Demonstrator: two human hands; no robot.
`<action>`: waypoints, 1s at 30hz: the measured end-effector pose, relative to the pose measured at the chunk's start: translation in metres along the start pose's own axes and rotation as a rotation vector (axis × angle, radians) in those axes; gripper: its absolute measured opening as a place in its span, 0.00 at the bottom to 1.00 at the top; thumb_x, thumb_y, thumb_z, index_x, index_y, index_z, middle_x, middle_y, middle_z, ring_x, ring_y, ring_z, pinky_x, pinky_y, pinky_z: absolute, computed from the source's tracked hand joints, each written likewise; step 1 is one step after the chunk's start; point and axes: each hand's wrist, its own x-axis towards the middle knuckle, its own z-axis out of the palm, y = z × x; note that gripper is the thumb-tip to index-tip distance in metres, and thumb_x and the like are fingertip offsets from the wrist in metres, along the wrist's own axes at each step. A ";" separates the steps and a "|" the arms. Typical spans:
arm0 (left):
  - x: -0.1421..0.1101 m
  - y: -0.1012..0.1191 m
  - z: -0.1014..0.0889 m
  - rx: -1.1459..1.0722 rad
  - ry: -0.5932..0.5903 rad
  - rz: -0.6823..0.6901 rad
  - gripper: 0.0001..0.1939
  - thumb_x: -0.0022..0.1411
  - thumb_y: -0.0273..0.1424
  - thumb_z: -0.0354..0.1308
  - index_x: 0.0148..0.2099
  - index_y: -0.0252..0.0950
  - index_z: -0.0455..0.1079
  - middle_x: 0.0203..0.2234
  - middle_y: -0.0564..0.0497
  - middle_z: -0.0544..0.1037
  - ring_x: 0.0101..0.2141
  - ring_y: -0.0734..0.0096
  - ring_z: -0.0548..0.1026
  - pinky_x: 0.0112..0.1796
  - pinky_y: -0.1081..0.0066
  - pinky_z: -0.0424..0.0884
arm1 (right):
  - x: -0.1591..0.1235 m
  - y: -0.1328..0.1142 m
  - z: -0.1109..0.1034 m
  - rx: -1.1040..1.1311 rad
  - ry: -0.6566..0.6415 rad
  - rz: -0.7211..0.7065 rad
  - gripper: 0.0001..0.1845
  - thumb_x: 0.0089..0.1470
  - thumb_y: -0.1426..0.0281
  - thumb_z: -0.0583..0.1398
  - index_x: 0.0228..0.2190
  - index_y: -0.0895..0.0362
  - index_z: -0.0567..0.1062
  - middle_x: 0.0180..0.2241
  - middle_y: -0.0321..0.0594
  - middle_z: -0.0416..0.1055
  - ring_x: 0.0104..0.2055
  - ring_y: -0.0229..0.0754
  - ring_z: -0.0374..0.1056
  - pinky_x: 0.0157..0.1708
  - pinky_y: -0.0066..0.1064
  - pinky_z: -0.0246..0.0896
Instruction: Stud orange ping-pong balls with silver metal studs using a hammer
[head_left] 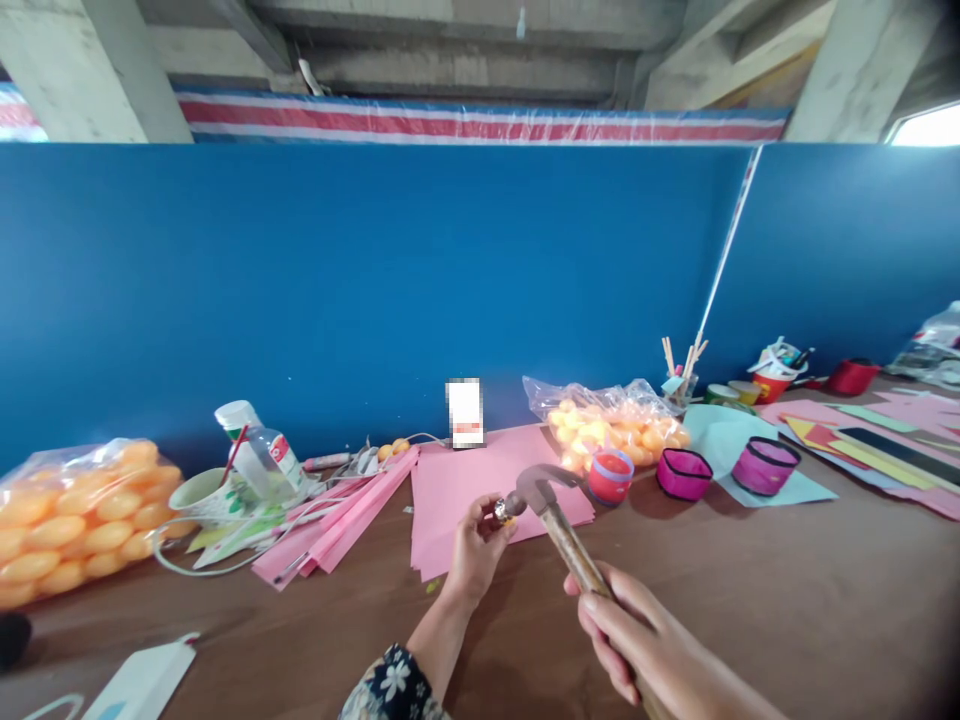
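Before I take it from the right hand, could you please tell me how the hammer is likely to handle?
The hammer will probably feel top-heavy, since its metal-looking head sits at one end. Its straight, wood-coloured handle suggests it should stay stiff rather than flex.

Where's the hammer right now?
In the head view, the hammer is low, right of centre, in the right hand, its metal end close to the left hand.

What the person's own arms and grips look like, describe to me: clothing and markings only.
The left arm wears a dark sleeve with white flowers, ending on the forearm. The right arm shows no sleeve in frame. Left grip and right grip are ungloved.
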 end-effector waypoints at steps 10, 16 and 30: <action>-0.004 0.010 0.005 -0.001 -0.047 0.016 0.21 0.45 0.29 0.63 0.44 0.34 0.67 0.36 0.47 0.75 0.32 0.71 0.73 0.35 0.70 0.70 | 0.007 0.007 -0.001 -0.062 0.053 -0.037 0.23 0.52 0.52 0.50 0.39 0.58 0.61 0.21 0.29 0.57 0.16 0.29 0.52 0.15 0.22 0.50; -0.005 0.012 0.006 0.020 -0.060 0.016 0.22 0.45 0.29 0.63 0.45 0.34 0.68 0.35 0.47 0.76 0.31 0.70 0.73 0.34 0.71 0.70 | 0.002 -0.002 -0.002 -0.101 -0.007 -0.035 0.20 0.54 0.53 0.50 0.36 0.58 0.62 0.19 0.28 0.57 0.16 0.29 0.52 0.18 0.23 0.52; -0.007 0.030 0.007 0.076 -0.065 0.021 0.18 0.50 0.32 0.60 0.45 0.32 0.70 0.38 0.47 0.77 0.38 0.65 0.73 0.40 0.69 0.69 | 0.002 0.004 0.001 -0.077 0.025 -0.044 0.21 0.54 0.53 0.49 0.40 0.58 0.61 0.20 0.28 0.56 0.16 0.29 0.51 0.16 0.22 0.50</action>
